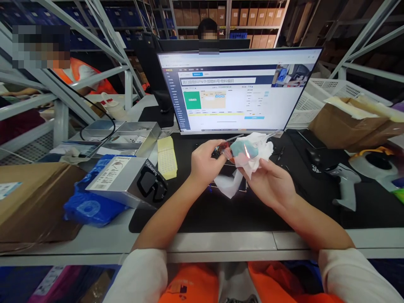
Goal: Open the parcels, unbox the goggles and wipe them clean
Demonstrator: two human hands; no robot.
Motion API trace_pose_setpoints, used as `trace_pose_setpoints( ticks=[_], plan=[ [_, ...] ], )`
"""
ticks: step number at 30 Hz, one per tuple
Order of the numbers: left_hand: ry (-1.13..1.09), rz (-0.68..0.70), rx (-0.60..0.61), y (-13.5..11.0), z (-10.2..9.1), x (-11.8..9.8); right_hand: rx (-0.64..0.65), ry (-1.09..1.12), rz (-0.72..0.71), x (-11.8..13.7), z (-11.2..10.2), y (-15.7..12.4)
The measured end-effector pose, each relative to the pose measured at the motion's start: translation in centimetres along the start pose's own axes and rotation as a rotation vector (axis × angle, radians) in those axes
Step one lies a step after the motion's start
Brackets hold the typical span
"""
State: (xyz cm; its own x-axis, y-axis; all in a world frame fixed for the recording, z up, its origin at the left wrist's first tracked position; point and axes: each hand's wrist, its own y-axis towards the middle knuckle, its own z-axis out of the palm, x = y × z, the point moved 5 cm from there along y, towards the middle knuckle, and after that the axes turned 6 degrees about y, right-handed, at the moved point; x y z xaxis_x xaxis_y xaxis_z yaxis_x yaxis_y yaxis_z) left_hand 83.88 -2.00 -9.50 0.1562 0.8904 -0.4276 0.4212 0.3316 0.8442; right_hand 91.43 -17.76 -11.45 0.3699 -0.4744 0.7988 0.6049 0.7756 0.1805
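Observation:
A pair of glasses point(235, 150) with mirrored reddish-teal lenses is held over the black desk mat point(195, 210), in front of the monitor point(236, 90). My left hand point(206, 162) pinches the glasses at their left side. My right hand point(268, 179) is closed on a white cloth point(257, 153) that wraps the right lens; a loose end of the cloth hangs down between my hands. The thin temple arms stick up toward the screen.
A grey glasses box point(126, 179) lies on a blue bag point(85, 206) at left, beside yellow label sheets point(166, 158) and a cardboard box point(28, 202). A barcode scanner point(345, 185) and brown carton point(350, 122) sit at right. Other people are behind the racks.

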Motion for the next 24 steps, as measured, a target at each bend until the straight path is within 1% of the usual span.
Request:
trace_pose_setpoints(
  ticks=[3, 5, 8, 10, 12, 14, 16, 19, 22, 24],
  plan=[
    [0.0, -0.003, -0.005, 0.0, -0.1, -0.2, 0.003, -0.037, -0.021, 0.7, 0.2, 0.1],
    [0.009, -0.025, -0.005, -0.1, -0.1, -0.2, -0.011, -0.021, -0.041, 0.2, 0.3, 0.3],
    [0.06, -0.007, -0.044, -0.3, -0.3, -0.4, -0.031, -0.004, -0.058, -2.1, 0.0, 0.5],
    [0.117, 0.022, -0.056, -0.4, -0.4, -0.6, -0.048, -0.067, -0.055, -4.1, -0.7, 0.5],
    [0.19, 0.031, -0.027, -0.5, -0.3, -0.9, -0.076, -0.189, -0.056, -5.5, -1.5, 0.4],
    [0.274, 0.027, 0.015, -0.5, -0.1, -1.0, -0.095, -0.246, -0.059, -5.8, -2.0, 0.4],
    [0.334, 0.036, 0.045, -0.6, 0.1, -1.1, -0.091, -0.161, -0.032, -5.2, -1.9, 0.5],
    [0.328, 0.068, 0.062, -0.6, 0.5, -0.9, -0.083, 0.055, 0.023, -3.3, -1.1, 1.1],
    [0.248, 0.058, 0.042, -0.6, 0.8, -0.1, -0.094, 0.149, 0.051, -1.5, -0.7, 1.7],
    [0.132, -0.003, 0.018, -0.4, 0.9, 0.9, -0.125, 0.158, 0.046, -0.3, -1.1, 1.9]
  ],
)
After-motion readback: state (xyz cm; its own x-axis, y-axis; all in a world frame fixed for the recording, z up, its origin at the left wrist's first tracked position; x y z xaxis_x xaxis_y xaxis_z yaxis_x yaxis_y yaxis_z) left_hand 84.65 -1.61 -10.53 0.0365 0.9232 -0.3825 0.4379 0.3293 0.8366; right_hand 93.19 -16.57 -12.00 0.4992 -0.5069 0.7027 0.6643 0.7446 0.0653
